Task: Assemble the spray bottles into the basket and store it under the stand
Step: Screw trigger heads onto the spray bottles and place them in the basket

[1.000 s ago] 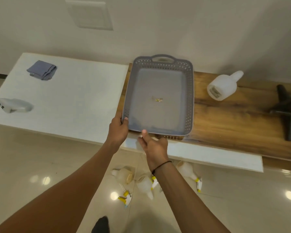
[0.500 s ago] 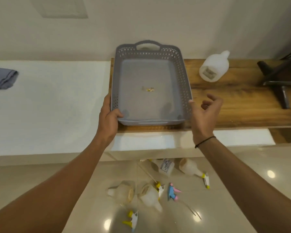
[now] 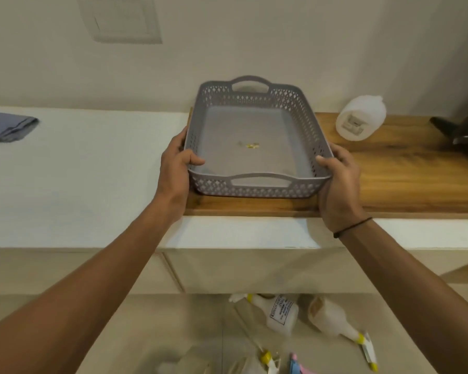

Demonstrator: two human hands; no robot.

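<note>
Your left hand (image 3: 174,168) and right hand (image 3: 338,182) each clasp a side of the grey perforated plastic basket (image 3: 257,168), which rests on the brown wooden surface (image 3: 405,179). A white plastic bottle (image 3: 361,117) lies just beside its right side. White spray bottles with yellow-trimmed triggers (image 3: 333,319) lie scattered on the floor below you.

1 head view, close above counter (image 3: 92,171), facing forward-down toward wall (image 3: 254,36).

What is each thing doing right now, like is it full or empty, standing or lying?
Basket: nearly empty, on the wooden top, held by both hands.
Left hand: gripping basket's left side.
Right hand: gripping basket's right side.
White jug: lying on its side.
Spray bottles: lying on the floor.
Blue cloth: folded.
</note>
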